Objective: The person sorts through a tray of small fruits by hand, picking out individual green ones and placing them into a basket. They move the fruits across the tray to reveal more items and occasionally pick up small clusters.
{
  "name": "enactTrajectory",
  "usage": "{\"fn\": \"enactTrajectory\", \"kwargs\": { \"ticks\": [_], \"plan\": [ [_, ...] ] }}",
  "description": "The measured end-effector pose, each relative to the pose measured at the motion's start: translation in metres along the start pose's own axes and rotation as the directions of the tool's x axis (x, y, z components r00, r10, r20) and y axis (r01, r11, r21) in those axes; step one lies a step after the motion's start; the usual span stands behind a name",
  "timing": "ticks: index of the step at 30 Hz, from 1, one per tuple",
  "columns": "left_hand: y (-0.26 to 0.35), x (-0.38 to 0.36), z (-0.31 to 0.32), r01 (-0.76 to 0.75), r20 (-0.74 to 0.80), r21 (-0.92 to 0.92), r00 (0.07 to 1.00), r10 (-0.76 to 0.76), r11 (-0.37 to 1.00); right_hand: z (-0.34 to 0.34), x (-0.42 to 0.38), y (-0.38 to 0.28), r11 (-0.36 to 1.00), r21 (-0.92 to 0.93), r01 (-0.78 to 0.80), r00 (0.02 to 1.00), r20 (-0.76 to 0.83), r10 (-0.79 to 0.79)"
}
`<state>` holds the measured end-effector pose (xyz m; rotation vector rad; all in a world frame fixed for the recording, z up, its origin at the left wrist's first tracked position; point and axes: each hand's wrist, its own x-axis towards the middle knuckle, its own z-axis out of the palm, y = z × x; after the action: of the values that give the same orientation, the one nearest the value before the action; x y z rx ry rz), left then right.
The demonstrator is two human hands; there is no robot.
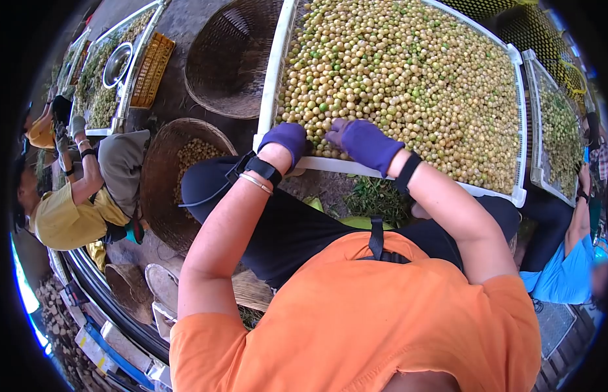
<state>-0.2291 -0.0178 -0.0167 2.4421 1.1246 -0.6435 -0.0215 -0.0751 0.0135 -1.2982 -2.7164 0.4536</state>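
A large white-rimmed tray (270,72) holds a thick layer of small round yellow-green fruits (395,78). My left hand (285,140), in a purple glove, rests at the tray's near left corner, its fingers curled down and mostly hidden. Just to its right, my right hand (366,142), also gloved in purple, reaches over the near rim onto the fruits. Its fingertips are bent toward the fruits and point left; whether they pinch one is too small to tell. A narrow gap separates the two hands.
Left of the tray are an empty-looking woven basket (235,55) and another basket (161,189) with fruits. A person in yellow (72,209) works at a tray (124,98) far left. At right, a person in blue (562,271) sits by another tray (536,124). Green leaves (377,199) lie below my tray.
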Motion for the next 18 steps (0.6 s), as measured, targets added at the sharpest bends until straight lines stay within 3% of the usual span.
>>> {"fn": "enactTrajectory", "kwargs": {
  "ticks": [1, 2, 4, 6, 9, 11, 13, 14, 15, 18],
  "plan": [
    [-0.002, -0.001, -0.001, -0.007, 0.016, 0.016, 1.0, 0.007, 1.0, -0.001, 0.0, 0.001, 0.998, -0.007, -0.059, 0.998, 0.004, 0.059],
    [-0.003, -0.001, -0.002, -0.018, 0.034, 0.032, 0.999, 0.016, 0.999, -0.006, -0.006, 0.005, 0.983, -0.126, -0.132, 0.979, 0.139, 0.149],
    [0.001, 0.0, -0.008, 0.028, 0.044, -0.028, 0.999, -0.026, 0.999, -0.014, -0.011, 0.012, 0.951, -0.075, -0.301, 0.937, 0.163, 0.309],
    [0.005, 0.0, -0.015, 0.141, 0.047, -0.176, 0.99, -0.134, 0.974, -0.019, -0.004, 0.013, 0.96, 0.134, -0.246, 0.969, 0.039, 0.243],
    [0.003, -0.006, -0.037, 0.104, 0.118, -0.208, 0.99, -0.08, 0.973, -0.015, 0.013, 0.005, 0.927, 0.35, -0.134, 0.98, -0.089, 0.175],
    [-0.003, -0.017, -0.053, 0.135, 0.0, -0.419, 0.989, -0.149, 0.898, -0.003, 0.022, -0.004, 0.883, 0.465, -0.064, 0.977, -0.153, 0.151],
    [-0.016, -0.018, -0.047, 0.095, -0.117, -0.69, 0.964, -0.24, 0.718, 0.009, 0.024, -0.006, 0.956, 0.279, -0.086, 0.989, -0.09, 0.115],
    [-0.021, -0.016, -0.046, 0.125, -0.09, -0.766, 0.95, -0.298, 0.631, 0.013, 0.024, -0.008, 0.979, 0.181, -0.089, 0.993, -0.057, 0.101],
    [-0.021, -0.019, -0.052, 0.165, -0.037, -0.779, 0.951, -0.307, 0.605, 0.016, 0.021, -0.006, 0.997, 0.071, -0.028, 0.995, -0.097, 0.035],
    [-0.012, -0.025, -0.06, 0.201, 0.048, -0.775, 0.964, -0.262, 0.599, 0.02, 0.017, -0.001, 0.995, 0.005, -0.099, 0.994, -0.049, 0.099]
  ]
}}
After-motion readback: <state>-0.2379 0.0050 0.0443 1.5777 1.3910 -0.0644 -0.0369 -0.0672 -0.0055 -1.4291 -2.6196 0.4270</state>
